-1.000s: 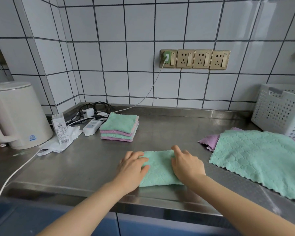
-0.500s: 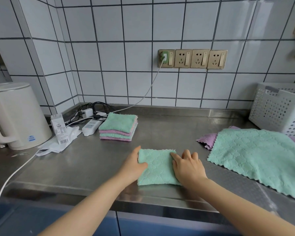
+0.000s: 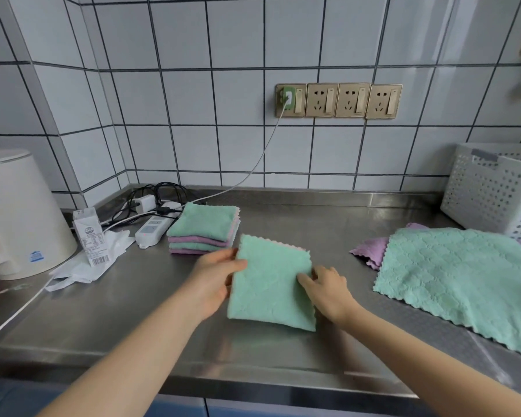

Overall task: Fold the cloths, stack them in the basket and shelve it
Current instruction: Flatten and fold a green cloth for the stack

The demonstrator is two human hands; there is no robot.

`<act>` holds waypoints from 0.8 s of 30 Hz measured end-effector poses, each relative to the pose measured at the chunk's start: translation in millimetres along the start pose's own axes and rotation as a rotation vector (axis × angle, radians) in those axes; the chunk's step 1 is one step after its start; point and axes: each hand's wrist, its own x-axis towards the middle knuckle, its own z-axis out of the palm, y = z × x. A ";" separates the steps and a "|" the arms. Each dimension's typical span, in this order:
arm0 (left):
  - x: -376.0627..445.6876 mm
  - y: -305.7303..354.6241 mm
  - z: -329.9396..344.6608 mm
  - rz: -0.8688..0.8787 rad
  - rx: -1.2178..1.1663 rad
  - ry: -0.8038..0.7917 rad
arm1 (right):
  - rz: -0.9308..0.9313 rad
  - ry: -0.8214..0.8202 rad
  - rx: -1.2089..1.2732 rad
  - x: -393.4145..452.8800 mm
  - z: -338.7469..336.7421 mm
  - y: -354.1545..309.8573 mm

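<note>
A folded green cloth (image 3: 271, 284) is tilted up off the steel counter between my hands. My left hand (image 3: 214, 278) grips its left edge, thumb on top. My right hand (image 3: 325, 288) holds its right edge, fingers against the fabric. Behind and to the left lies a stack of folded green and purple cloths (image 3: 205, 228). At the right an unfolded green cloth (image 3: 463, 278) lies flat over a purple cloth (image 3: 369, 251). The white perforated basket (image 3: 491, 194) stands at the far right against the wall.
A white kettle (image 3: 18, 212) stands at the left, with a small carton (image 3: 91, 236), crumpled white plastic (image 3: 88, 266), a power strip (image 3: 151, 228) and tangled cables (image 3: 154, 194) beside it. A white cable (image 3: 12, 317) runs to the counter's front edge (image 3: 253, 383).
Both hands went from pressing the folded green cloth flat to gripping its sides, and it has been lifted and moved toward the stack.
</note>
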 end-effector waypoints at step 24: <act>190.3 53.9 -129.5 0.378 0.646 0.425 | -0.075 -0.003 0.400 166.1 87.1 -141.9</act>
